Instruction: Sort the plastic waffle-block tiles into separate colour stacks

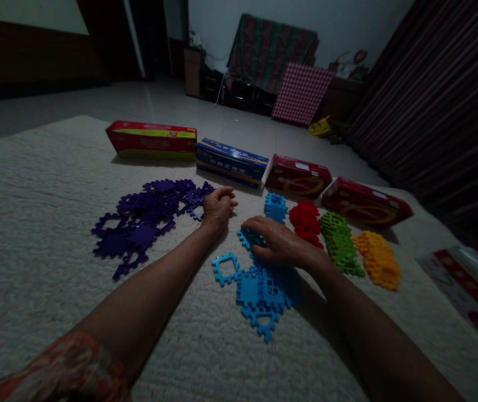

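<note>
Dim room with a pale wall at upper centre and a dark curtain (439, 72) at upper right; a cream textured cover (33, 212) filled most of the lower frame. Boxes, four, in a slanting row across the middle: one red-and-yellow box (153, 146), one blue box (232, 163), two dark red boxes (298, 176). Toothed plastic pieces, by colour: purple pile (149, 209), loose and overlapping, left of centre; light blue stack (275, 206), red stack (304, 219), green stack (339, 243) and yellow-orange stack (378, 259), ranged toward the right; blue pile (249, 290), loose, lower centre, one hollow square piece (217, 270) at its left edge. Left hand (218, 206): fingers loosely curled beside the purple pile, contents not tellable. Right hand (274, 240): palm down, fingers bent over a blue piece (245, 239) at the blue pile's upper edge — whether gripped or merely touched, not tellable. Step in hand, by judgement: picking through the loose blue pieces. Next move, by judgement, called for a fingertip hold on one toothed edge — overlapping neighbours could have snagged — and some care beside the light blue stack.
</note>
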`<state>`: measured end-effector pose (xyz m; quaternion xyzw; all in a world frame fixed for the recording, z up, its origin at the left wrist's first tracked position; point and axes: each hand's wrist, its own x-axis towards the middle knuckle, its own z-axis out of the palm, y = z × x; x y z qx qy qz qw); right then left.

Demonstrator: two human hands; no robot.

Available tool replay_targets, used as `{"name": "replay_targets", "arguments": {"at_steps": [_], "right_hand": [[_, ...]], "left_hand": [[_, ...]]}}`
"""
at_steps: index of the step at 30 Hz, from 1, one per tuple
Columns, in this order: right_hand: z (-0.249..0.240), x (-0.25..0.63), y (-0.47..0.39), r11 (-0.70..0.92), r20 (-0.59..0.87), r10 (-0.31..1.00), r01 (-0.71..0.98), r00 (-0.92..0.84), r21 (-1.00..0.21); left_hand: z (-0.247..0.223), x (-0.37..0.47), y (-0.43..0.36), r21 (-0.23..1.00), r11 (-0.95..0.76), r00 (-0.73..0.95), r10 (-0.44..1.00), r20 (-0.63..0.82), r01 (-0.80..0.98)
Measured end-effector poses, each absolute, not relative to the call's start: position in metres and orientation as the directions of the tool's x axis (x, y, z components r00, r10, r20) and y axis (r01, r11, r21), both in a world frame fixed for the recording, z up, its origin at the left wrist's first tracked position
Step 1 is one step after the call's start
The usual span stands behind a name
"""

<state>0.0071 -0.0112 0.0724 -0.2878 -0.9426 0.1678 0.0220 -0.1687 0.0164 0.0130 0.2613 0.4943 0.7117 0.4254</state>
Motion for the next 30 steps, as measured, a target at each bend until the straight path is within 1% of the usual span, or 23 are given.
{"name": "replay_targets", "arguments": {"at_steps": [3,6,9,11,13,18,21,30], "right_hand": [[0.073,0.007,-0.011,0.807,0.001,0.529,0.503,-0.848,-0.309],[0.076,0.014,-0.004,0.853,0.132,0.501,0.461,-0.856,-0.247],[0.083,0.027,0.007,0.838,0.253,0.545,0.525,-0.799,-0.148],[0.086,0.036,0.013,0.795,0.272,0.599,0.599,-0.753,-0.093],[0.086,0.042,0.016,0.757,0.257,0.640,0.652,-0.724,-0.046],[0.080,0.042,0.017,0.682,0.227,0.699,0.727,-0.678,0.073],[0.076,0.038,0.015,0.649,0.247,0.720,0.756,-0.648,0.089],[0.066,0.036,0.013,0.599,0.326,0.743,0.798,-0.584,0.064]], "left_hand": [[0.014,-0.169,0.016,0.931,-0.137,-0.496,0.866,-0.053,-0.338],[0.017,-0.169,0.015,0.931,-0.129,-0.501,0.863,-0.065,-0.342],[0.019,-0.168,0.014,0.935,-0.117,-0.504,0.861,-0.072,-0.334],[0.020,-0.168,0.013,0.938,-0.110,-0.499,0.863,-0.074,-0.329],[0.019,-0.168,0.013,0.937,-0.108,-0.495,0.866,-0.075,-0.331],[0.017,-0.168,0.015,0.944,-0.113,-0.498,0.865,-0.060,-0.310],[0.018,-0.169,0.015,0.945,-0.109,-0.495,0.867,-0.061,-0.308],[0.017,-0.168,0.015,0.945,-0.098,-0.487,0.871,-0.070,-0.312]]}}
